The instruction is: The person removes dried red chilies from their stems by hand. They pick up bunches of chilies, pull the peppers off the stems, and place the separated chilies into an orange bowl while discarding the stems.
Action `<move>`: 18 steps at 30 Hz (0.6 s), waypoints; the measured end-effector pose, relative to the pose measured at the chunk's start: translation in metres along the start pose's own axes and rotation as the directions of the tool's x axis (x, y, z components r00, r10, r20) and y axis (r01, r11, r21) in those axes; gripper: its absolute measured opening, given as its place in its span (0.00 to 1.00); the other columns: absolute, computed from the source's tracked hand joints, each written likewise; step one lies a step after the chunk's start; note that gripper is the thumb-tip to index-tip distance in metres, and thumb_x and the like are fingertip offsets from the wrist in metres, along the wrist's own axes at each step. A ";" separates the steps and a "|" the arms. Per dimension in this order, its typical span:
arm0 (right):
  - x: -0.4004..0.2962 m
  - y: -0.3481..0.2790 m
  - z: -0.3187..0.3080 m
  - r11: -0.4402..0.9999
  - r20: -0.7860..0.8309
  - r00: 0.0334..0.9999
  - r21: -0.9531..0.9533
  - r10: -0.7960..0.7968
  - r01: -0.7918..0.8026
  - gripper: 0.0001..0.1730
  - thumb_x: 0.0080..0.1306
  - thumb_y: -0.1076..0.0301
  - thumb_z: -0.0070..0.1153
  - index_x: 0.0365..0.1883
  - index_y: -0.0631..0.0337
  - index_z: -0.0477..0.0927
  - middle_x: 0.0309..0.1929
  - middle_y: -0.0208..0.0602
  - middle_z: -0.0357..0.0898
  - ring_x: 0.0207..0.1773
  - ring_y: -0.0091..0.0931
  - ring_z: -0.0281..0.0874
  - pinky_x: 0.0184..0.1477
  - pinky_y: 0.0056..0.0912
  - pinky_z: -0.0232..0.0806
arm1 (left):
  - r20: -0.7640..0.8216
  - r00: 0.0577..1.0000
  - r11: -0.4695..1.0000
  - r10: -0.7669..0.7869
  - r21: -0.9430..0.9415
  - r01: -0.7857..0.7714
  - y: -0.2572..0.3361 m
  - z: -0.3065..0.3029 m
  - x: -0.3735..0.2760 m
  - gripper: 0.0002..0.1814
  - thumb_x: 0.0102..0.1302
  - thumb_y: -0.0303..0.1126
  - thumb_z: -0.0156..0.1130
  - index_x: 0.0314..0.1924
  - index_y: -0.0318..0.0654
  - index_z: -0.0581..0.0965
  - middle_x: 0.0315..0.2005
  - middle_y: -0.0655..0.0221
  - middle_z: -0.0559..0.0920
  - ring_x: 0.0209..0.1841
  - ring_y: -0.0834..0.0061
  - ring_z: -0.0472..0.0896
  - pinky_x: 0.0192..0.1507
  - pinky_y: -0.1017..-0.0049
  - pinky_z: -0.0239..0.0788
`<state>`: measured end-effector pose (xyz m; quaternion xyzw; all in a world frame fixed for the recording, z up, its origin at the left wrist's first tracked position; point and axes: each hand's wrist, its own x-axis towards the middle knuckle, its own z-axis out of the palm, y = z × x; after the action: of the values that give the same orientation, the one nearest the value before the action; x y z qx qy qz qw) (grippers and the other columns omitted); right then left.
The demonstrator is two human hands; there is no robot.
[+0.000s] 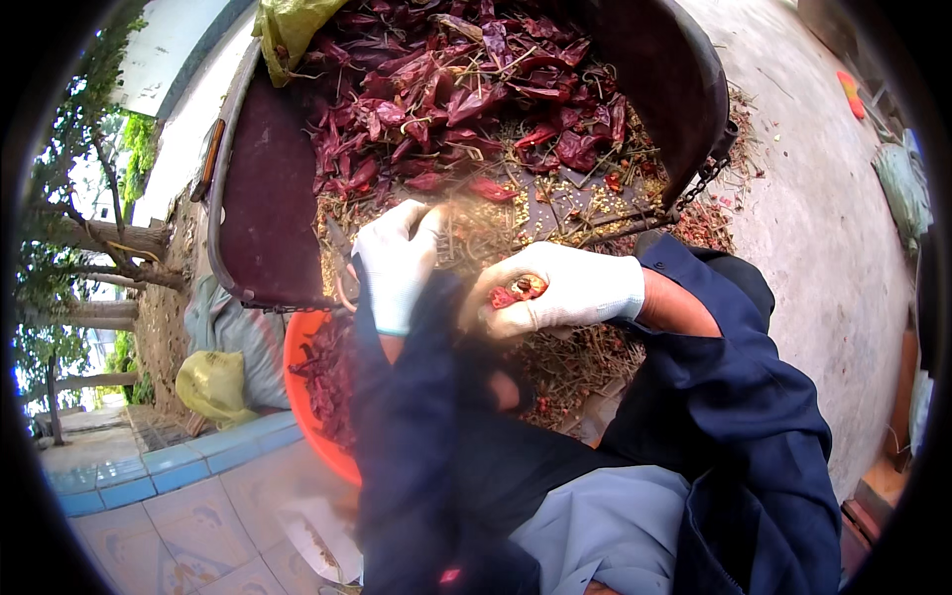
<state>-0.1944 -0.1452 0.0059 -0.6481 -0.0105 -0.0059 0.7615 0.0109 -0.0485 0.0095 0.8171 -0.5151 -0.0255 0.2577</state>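
Observation:
My right hand [569, 290], in a white knit glove, is closed around a torn piece of dried red chili pepper [519, 290]; its cut end, with pale insides, shows between thumb and fingers. To its left, my gloved left hand [398, 260] is held over the near part of a dark red metal cart bed [271, 186]. Its fingers are curled, and whatever may be between them is hidden. Beside that wrist is what looks like a pair of scissors [341, 242], partly covered by the hand. A heap of dried red chili peppers [454, 97] fills the far part of the bed.
An orange basin [297, 394] of chilies stands at lower left, partly behind my sleeve. Loose seeds [606, 199] and stems lie in the bed; more stems [587, 364] lie below. A chain [695, 186] hangs at the bed's right corner. Sacks [216, 387] rest at left.

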 end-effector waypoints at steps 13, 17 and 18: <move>0.013 0.029 -0.006 0.942 -0.322 0.947 -0.309 0.024 -0.129 0.26 0.68 0.51 0.63 0.53 0.64 0.82 0.35 0.45 0.85 0.36 0.25 0.80 0.42 0.34 0.71 | -0.016 0.973 0.902 0.230 0.379 -0.206 -0.055 0.044 0.044 0.13 0.63 0.38 0.69 0.45 0.42 0.85 0.37 0.62 0.85 0.43 0.58 0.83 0.49 0.60 0.73; 0.017 0.039 -0.007 0.969 -0.527 0.846 -0.242 -0.083 -0.055 0.27 0.66 0.49 0.64 0.48 0.67 0.82 0.29 0.46 0.82 0.32 0.25 0.76 0.39 0.33 0.70 | -0.023 0.998 0.981 -0.059 -0.188 0.054 -0.021 0.015 0.025 0.13 0.68 0.34 0.65 0.49 0.34 0.84 0.40 0.58 0.88 0.41 0.67 0.87 0.48 0.70 0.76; 0.013 0.012 -0.005 0.952 -0.543 0.834 -0.194 0.096 -0.236 0.27 0.65 0.49 0.64 0.45 0.69 0.82 0.28 0.44 0.81 0.32 0.24 0.78 0.39 0.34 0.70 | -0.004 0.996 0.944 -0.089 -0.319 0.083 -0.020 0.014 0.020 0.13 0.68 0.32 0.66 0.49 0.32 0.84 0.39 0.59 0.88 0.41 0.71 0.86 0.47 0.72 0.75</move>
<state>-0.1816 -0.1483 -0.0062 -0.7114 0.2564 -0.1185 0.6435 0.0325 -0.0646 -0.0069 0.7866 -0.4657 -0.1119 0.3897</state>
